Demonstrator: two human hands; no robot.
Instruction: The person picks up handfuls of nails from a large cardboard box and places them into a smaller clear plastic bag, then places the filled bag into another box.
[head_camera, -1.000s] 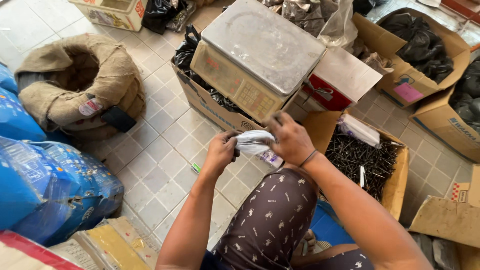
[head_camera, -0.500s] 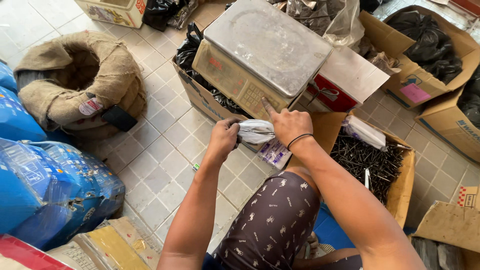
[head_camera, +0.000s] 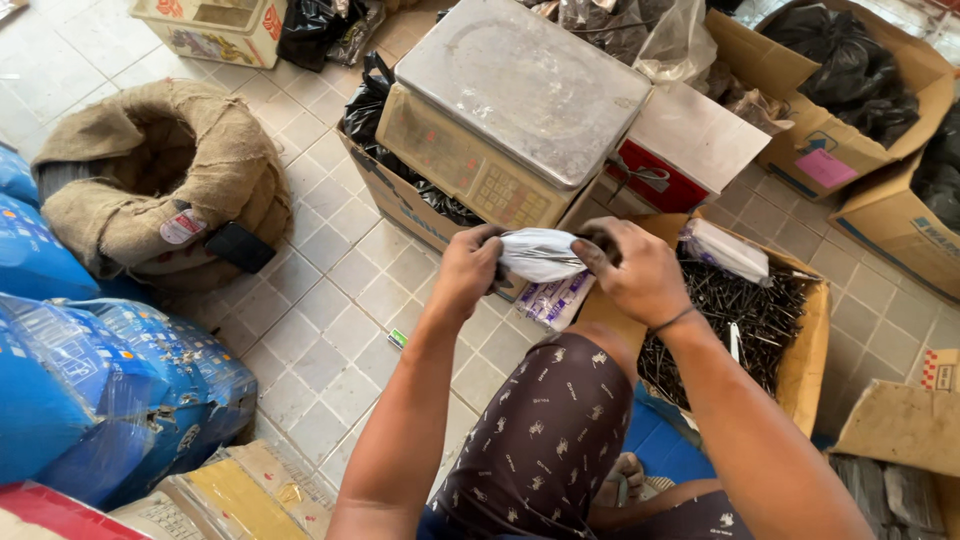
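Both hands hold one small white plastic bag (head_camera: 540, 255) in the air, above the person's raised knee in dark patterned shorts (head_camera: 545, 430). The left hand (head_camera: 468, 272) is clenched around the left end of the bag, and the right hand (head_camera: 640, 275) grips the right end with the fingers closed on it; a thin band sits on the right wrist. What is inside the bag cannot be seen.

Just behind the bag stands a weighing scale (head_camera: 505, 110) with a grey metal platform and a keypad on its front, resting on a cardboard box (head_camera: 400, 200) lined with black plastic. Just below the bag, a small printed packet (head_camera: 555, 298) lies against this box. To the right of the right hand is an open cardboard box of dark nails (head_camera: 750, 320), with another white packet (head_camera: 725, 250) on top of them. On the tiled floor (head_camera: 320, 310), at the left side, there is a rolled burlap sack (head_camera: 160, 185), and blue sacks (head_camera: 90, 390) lie near the lower left corner.
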